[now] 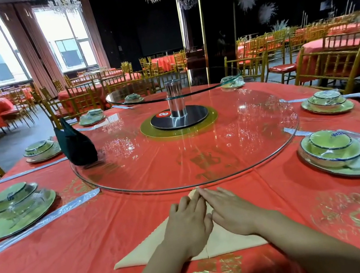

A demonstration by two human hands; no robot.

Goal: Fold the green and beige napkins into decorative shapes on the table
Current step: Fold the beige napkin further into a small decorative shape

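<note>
Beige napkin (143,249) lies as a flat triangle on the bench (76,261), under both palms: left grip (189,225) and right grip (229,211) spread flat, pressing, pinching nothing. Soft, light cloth, likely to slide on that glossy surface; best taken by its outer corners.

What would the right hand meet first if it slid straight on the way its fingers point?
Most likely the rim of the glass turntable, just past the tip of the beige napkin. The right hand lies flat on the napkin, the left hand touching alongside.
</note>
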